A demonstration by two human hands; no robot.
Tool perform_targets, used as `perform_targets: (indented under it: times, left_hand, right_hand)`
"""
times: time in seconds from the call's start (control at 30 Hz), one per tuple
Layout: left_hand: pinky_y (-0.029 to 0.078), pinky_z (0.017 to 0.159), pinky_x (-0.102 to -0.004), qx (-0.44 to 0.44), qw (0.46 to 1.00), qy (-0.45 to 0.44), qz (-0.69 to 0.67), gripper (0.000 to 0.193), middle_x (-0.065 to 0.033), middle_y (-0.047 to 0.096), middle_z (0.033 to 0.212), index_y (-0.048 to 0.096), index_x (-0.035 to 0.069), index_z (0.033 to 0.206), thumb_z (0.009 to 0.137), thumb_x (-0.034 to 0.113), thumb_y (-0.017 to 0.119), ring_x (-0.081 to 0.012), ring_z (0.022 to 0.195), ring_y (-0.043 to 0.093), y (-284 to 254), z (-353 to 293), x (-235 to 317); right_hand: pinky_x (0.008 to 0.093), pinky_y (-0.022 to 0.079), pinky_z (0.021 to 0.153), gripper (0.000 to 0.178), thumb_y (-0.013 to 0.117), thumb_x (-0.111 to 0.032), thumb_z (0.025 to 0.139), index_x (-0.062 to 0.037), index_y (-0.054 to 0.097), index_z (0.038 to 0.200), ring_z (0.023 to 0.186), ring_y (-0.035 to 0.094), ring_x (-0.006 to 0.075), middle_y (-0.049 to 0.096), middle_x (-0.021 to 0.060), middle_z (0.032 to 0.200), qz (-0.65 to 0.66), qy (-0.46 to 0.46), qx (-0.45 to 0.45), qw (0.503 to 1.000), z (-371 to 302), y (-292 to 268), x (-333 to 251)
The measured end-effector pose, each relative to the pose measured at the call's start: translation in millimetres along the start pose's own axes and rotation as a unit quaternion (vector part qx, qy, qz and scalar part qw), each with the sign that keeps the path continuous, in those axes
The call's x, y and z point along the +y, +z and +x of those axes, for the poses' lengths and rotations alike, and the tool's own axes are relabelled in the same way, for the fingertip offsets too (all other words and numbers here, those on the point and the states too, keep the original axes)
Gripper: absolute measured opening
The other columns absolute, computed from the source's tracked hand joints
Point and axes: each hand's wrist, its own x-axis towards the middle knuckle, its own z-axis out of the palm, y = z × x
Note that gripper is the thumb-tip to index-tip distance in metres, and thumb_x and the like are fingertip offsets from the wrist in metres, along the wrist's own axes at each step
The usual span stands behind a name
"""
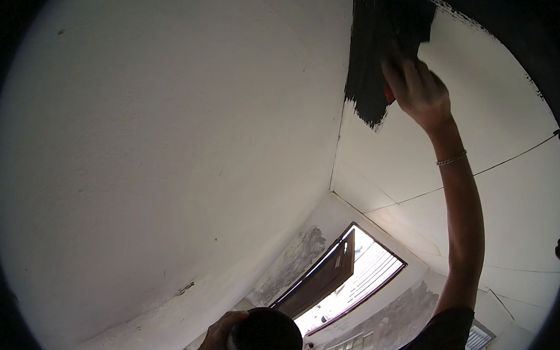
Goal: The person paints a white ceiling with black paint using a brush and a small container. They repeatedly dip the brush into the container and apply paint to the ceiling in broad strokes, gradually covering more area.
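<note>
My right hand (417,87), raised high on a bare arm with a chain bracelet (452,158), is closed around a paintbrush. Only a red part of the paintbrush (389,93) shows beside the fingers, and its bristles are hidden or blurred against the dark paint. Black paint (369,59) covers a strip of the white ceiling panel along the wall joint, ending in a ragged edge near the hand. At the bottom, my left hand (217,341) grips the side of a round paint can (266,336) with a dark inside.
A pale wall (168,137) fills the left side. White ceiling panels (481,204) with seams lie to the right, and more black paint (522,29) curves along the upper right. Below is a bright barred window (370,268) with a brown shutter (322,278) swung open.
</note>
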Motion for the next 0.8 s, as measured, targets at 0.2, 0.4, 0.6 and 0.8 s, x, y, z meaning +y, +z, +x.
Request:
perform_targets:
  times: [0.2, 0.4, 0.6, 0.8]
  left_hand:
    - [0.042, 0.111, -0.0528, -0.289, 0.785, 0.426, 0.344, 0.137, -0.0252, 0.051, 0.145, 0.036, 0.004, 0.155, 0.042, 0.043, 0.103, -0.0433, 0.134, 0.052, -37, 12, -3]
    - [0.043, 0.110, -0.0526, -0.260, 0.835, 0.353, 0.332, 0.136, -0.0257, 0.051, 0.146, 0.038, 0.004, 0.154, 0.042, 0.044, 0.102, -0.0441, 0.134, 0.052, -38, 8, -9]
    - [0.043, 0.111, -0.0519, -0.261, 0.745, 0.465, 0.400, 0.135, -0.0247, 0.051, 0.146, 0.038, 0.004, 0.154, 0.041, 0.042, 0.102, -0.0431, 0.134, 0.052, -36, 11, -11]
    - [0.042, 0.111, -0.0515, -0.266, 0.800, 0.418, 0.338, 0.135, -0.0240, 0.051, 0.147, 0.038, 0.004, 0.154, 0.041, 0.041, 0.102, -0.0423, 0.134, 0.052, -22, -5, 7]
  right_hand:
    - [0.0258, 0.066, 0.065, 0.032, 0.077, -0.024, 0.084, -0.0152, 0.073, 0.114, 0.088, 0.073, 0.0166, 0.067, 0.0038, 0.103, 0.062, 0.012, 0.014, 0.998, -1, -11, -17]
    - [0.0257, 0.066, 0.068, 0.032, 0.078, -0.025, 0.082, -0.0191, 0.074, 0.113, 0.087, 0.073, 0.0158, 0.067, 0.0032, 0.107, 0.002, 0.015, 0.017, 1.000, 13, -4, 8]
    - [0.0230, 0.064, 0.065, 0.026, 0.078, -0.014, 0.081, -0.0167, 0.077, 0.107, 0.086, 0.072, 0.0146, 0.070, 0.0036, 0.101, 0.078, 0.049, 0.035, 0.995, 13, -18, -11]
    - [0.0232, 0.065, 0.065, 0.038, 0.082, -0.021, 0.078, -0.0202, 0.076, 0.115, 0.088, 0.072, 0.0179, 0.069, 0.0042, 0.106, 0.037, 0.046, 0.038, 0.998, 20, -10, 20]
